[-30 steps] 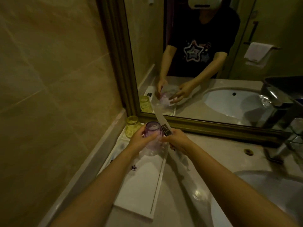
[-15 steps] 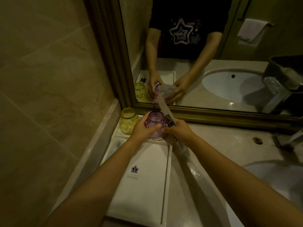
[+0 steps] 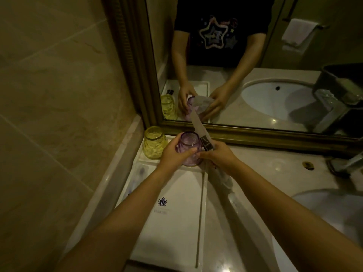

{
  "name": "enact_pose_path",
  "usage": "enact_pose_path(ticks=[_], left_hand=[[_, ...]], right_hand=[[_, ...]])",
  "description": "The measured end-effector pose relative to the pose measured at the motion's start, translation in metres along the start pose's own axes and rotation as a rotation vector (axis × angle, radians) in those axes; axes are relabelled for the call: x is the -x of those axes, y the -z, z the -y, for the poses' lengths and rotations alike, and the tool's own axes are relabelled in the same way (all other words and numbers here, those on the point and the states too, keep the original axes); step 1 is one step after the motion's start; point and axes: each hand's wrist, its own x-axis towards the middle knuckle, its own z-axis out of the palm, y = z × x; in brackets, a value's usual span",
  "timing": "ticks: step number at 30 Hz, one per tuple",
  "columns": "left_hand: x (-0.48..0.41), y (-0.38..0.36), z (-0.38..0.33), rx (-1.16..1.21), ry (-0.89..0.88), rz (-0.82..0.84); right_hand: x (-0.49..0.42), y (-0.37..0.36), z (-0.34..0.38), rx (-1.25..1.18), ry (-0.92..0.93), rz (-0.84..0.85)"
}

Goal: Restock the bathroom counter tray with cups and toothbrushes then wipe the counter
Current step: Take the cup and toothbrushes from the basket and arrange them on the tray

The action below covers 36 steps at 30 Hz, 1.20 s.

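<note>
A purple glass cup (image 3: 189, 143) stands at the far end of the white tray (image 3: 176, 222), next to a yellow glass cup (image 3: 154, 143) in the tray's far left corner. My left hand (image 3: 172, 154) wraps around the purple cup's left side. My right hand (image 3: 218, 156) touches the cup's right side and holds a long, wrapped toothbrush packet (image 3: 202, 134) that points up toward the mirror. A crumpled clear wrapper (image 3: 225, 179) hangs under my right hand. A wrapped item (image 3: 137, 177) lies in the tray's left compartment.
A gold-framed mirror (image 3: 255, 137) runs along the back of the marble counter (image 3: 265, 169). The sink basin (image 3: 330, 209) lies at the right, with the faucet (image 3: 347, 163) behind it. A tiled wall (image 3: 59, 114) closes the left side.
The view has tipped down and closer to the tray. The purple cup has come down from above the tray to its far end, both hands still on it.
</note>
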Motion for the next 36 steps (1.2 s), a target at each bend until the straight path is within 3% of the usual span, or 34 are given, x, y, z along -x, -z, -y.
enact_pose_path(ticks=[7, 10, 13, 15, 17, 20, 22, 28, 32, 36], left_hand=[[0.003, 0.001, 0.002, 0.001, 0.021, 0.039], [0.013, 0.002, -0.005, -0.026, 0.008, -0.005], [0.039, 0.008, -0.016, 0.068, -0.044, -0.152], [0.065, 0.008, -0.02, 0.155, 0.012, -0.225], [0.091, 0.004, -0.022, 0.183, 0.163, -0.143], [0.115, 0.0, -0.025, 0.284, 0.34, 0.06], [0.124, 0.007, -0.026, 0.341, 0.353, 0.075], [0.146, 0.041, -0.015, 0.381, 0.32, -0.142], [0.166, 0.061, -0.01, 0.341, 0.32, -0.258], [0.183, 0.073, -0.001, 0.224, 0.325, -0.303]], right_hand=[[0.007, 0.0, 0.0, -0.04, 0.009, 0.037], [0.017, 0.008, 0.014, -0.091, 0.009, -0.07], [0.034, 0.019, 0.028, -0.328, -0.052, -0.116], [0.048, 0.014, 0.033, -0.6, -0.053, 0.014], [0.061, 0.001, 0.039, -0.7, -0.081, 0.119], [0.072, -0.02, 0.049, -0.666, -0.106, 0.169], [0.074, -0.031, 0.056, -0.606, -0.073, 0.193], [0.077, -0.058, 0.067, -0.536, -0.096, 0.222], [0.074, -0.062, 0.073, -0.631, -0.151, 0.223], [0.075, -0.081, 0.064, -0.31, -0.077, 0.2]])
